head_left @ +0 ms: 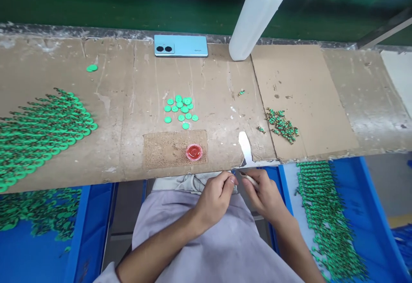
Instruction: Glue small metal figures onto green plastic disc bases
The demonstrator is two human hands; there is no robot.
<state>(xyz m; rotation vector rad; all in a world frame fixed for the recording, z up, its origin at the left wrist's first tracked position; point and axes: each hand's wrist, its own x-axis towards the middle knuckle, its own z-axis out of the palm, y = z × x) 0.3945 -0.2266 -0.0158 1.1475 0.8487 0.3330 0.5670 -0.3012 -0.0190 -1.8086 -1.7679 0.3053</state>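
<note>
My left hand (215, 199) is closed in a pinch just below the table's front edge; whatever sits between its thumb and finger is too small to make out. Close beside it, my right hand (266, 195) is closed around a slim pale-handled tool (252, 181), its dark tip pointing toward the left fingertips. Above the hands, a small round dish of red liquid (194, 151) rests on a brown cardboard piece (161, 150). Loose green discs (181, 108) lie behind it. To the right is a heap of small green-and-gold pieces (282, 125).
Rows of green discs with small pieces attached (51, 132) cover the table's left. A light-blue phone (189, 46) and a tall white bottle (255, 14) stand at the back. Blue bins (363, 197) with similar pieces flank my lap below the cardboard-covered table (128, 81).
</note>
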